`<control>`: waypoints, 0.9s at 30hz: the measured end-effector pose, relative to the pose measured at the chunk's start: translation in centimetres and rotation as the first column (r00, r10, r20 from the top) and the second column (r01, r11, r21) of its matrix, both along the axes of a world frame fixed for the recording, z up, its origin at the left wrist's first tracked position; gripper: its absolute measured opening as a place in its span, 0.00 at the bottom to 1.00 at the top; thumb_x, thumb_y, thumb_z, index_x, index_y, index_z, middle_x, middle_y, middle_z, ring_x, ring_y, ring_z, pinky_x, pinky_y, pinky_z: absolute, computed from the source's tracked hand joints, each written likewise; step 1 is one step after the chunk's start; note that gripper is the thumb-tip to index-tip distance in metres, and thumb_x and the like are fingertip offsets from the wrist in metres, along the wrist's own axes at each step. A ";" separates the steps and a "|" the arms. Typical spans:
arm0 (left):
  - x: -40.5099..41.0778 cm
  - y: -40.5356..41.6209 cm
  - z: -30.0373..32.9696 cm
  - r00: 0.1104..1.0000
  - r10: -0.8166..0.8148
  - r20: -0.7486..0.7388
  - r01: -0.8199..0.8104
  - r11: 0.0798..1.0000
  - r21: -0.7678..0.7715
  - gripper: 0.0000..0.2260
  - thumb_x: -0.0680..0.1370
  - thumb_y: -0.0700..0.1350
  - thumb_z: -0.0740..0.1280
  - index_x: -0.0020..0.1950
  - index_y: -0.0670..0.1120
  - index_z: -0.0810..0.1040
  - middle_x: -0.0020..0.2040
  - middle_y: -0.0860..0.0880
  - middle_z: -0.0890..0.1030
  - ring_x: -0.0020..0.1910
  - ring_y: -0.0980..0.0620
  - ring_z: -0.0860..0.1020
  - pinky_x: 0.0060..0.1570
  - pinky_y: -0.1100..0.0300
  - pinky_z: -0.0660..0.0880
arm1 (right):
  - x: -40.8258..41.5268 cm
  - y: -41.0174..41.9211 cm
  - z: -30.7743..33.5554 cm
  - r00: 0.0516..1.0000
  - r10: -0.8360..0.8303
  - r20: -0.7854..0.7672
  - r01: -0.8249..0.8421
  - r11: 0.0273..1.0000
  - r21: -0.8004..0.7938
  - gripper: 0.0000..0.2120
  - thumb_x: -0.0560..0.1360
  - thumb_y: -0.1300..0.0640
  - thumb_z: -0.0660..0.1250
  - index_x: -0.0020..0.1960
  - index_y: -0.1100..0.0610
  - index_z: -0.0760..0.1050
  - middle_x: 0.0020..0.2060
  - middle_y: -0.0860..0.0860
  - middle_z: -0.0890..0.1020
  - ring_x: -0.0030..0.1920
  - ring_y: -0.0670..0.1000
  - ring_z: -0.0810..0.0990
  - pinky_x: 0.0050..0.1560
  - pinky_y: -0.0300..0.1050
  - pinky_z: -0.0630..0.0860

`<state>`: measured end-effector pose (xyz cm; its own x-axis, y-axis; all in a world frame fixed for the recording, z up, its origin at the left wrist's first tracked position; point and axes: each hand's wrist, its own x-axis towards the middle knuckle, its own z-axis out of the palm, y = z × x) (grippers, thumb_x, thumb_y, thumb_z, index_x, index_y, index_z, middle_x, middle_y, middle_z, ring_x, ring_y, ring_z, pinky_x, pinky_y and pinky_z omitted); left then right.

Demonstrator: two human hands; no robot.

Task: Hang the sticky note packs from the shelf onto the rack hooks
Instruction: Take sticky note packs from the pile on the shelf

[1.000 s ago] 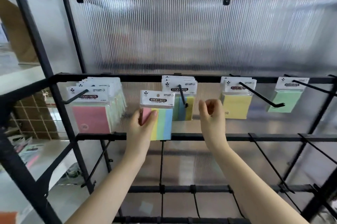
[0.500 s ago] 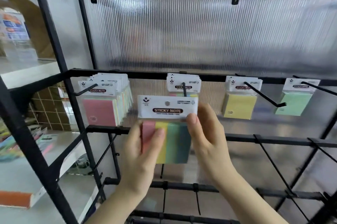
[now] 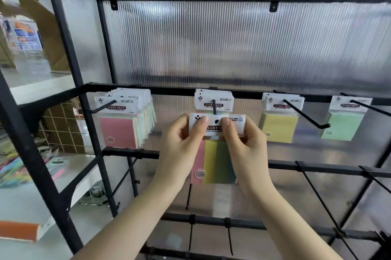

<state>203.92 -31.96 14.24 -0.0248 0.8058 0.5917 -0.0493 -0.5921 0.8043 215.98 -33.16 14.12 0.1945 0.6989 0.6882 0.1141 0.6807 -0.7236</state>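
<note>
Left hand (image 3: pixel 183 143) and right hand (image 3: pixel 243 143) both pinch the pack (image 3: pixel 213 160) header, held at the middle hook (image 3: pixel 214 107).

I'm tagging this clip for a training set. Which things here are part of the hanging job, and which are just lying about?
Part of the job:
- multicolour pack, pinched by left hand and right hand
- middle hook
- packs already hung there

Lying about:
- pink packs
- yellow packs
- green pack
- orange box
</note>
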 end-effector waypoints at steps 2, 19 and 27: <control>0.1 0.2 -0.2 1.000 0.004 0.009 -0.004 1.000 0.015 0.16 0.74 0.58 0.66 0.43 0.45 0.78 0.37 0.46 0.82 0.35 0.53 0.80 0.34 0.62 0.76 | 0.1 0.2 -0.1 1.000 -0.006 0.009 0.006 1.000 0.010 0.10 0.79 0.58 0.63 0.40 0.49 0.74 0.32 0.38 0.80 0.32 0.35 0.76 0.34 0.27 0.69; 0.4 8.0 -2.9 0.920 0.288 -0.266 -0.304 0.952 -0.020 0.19 0.77 0.57 0.62 0.61 0.46 0.70 0.60 0.51 0.74 0.64 0.51 0.70 0.64 0.56 0.67 | 3.1 6.9 -2.8 0.975 -0.202 0.095 0.219 0.944 -0.247 0.11 0.76 0.51 0.68 0.53 0.54 0.70 0.46 0.49 0.77 0.45 0.43 0.76 0.41 0.27 0.72; 0.9 10.5 -4.1 0.933 0.223 -0.283 -0.270 0.953 -0.138 0.20 0.77 0.61 0.60 0.56 0.46 0.72 0.51 0.49 0.78 0.51 0.52 0.77 0.45 0.63 0.71 | 3.9 8.8 -3.8 0.961 -0.203 0.187 0.259 0.898 -0.357 0.11 0.77 0.49 0.66 0.52 0.56 0.72 0.42 0.47 0.77 0.41 0.44 0.76 0.36 0.30 0.71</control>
<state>204.86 -21.42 10.13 -0.0993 0.8838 0.4572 0.3055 -0.4102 0.8593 219.84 -24.36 10.29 0.3023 0.8574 0.4165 0.3544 0.3045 -0.8841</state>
